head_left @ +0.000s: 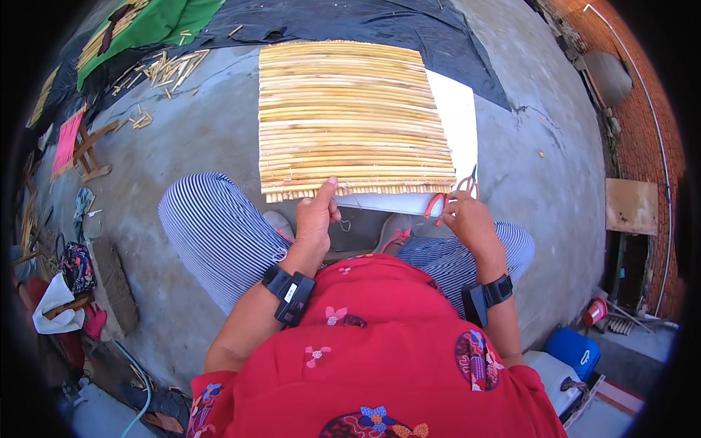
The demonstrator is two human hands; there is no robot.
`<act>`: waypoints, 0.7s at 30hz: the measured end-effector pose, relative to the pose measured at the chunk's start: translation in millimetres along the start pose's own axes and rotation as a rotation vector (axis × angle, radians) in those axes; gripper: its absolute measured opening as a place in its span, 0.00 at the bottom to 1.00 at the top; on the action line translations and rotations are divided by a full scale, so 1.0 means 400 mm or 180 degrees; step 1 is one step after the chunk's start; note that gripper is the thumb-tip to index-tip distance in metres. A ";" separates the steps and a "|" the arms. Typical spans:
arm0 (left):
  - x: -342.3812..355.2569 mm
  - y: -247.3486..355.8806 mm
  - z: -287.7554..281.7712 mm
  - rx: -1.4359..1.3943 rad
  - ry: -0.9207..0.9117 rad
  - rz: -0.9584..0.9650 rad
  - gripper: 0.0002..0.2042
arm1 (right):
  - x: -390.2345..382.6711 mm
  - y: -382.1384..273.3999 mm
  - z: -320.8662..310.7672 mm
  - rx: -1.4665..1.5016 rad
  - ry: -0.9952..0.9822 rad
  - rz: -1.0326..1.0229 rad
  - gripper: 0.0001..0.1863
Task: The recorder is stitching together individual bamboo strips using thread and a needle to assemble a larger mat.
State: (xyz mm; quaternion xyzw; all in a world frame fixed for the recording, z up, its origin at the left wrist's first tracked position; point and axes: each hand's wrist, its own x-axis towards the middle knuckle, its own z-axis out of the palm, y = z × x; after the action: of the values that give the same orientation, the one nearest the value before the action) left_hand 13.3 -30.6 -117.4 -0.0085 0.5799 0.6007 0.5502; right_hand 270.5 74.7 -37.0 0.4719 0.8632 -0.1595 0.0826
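A mat of straw-coloured reed stalks (354, 117), laid side by side and bound with thread, lies in front of my knees. Under it is a white board (460, 128), showing along the right side and the near edge. My left hand (317, 219) pinches the mat's near edge, thumb on top, fingers partly hidden beneath. A loose thread (345, 225) hangs beside those fingers. At the mat's near right corner my right hand (471, 223) is closed around scissors with red handles (434, 205). Their blades point away from me, past the corner.
Cut reed pieces (171, 69) are scattered on the concrete floor at the far left, by a dark sheet (328, 22) and a green cloth (164, 29). A small wooden stand (91, 150) and a concrete block (111, 288) are at left. A brick wall (650, 95) runs along the right.
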 end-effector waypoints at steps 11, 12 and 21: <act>-0.001 -0.002 0.001 0.0024 -0.0010 0.0052 0.18 | 0.112 -0.251 0.232 0.5760 -0.1124 0.0987 0.25; 0.001 -0.003 -0.002 0.0008 -0.0030 0.0066 0.18 | 0.116 -0.245 0.228 0.5683 -0.1309 0.0862 0.23; 0.018 -0.030 -0.011 0.0021 -0.0063 -0.0048 0.20 | 0.137 -0.266 0.056 0.6066 -0.1344 0.0293 0.14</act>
State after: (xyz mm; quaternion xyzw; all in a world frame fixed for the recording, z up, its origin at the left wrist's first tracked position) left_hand 15.8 -32.3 -131.9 -0.0050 0.5764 0.5947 0.5604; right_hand 151.3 56.3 -53.2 0.3360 0.3208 -0.8682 -0.1744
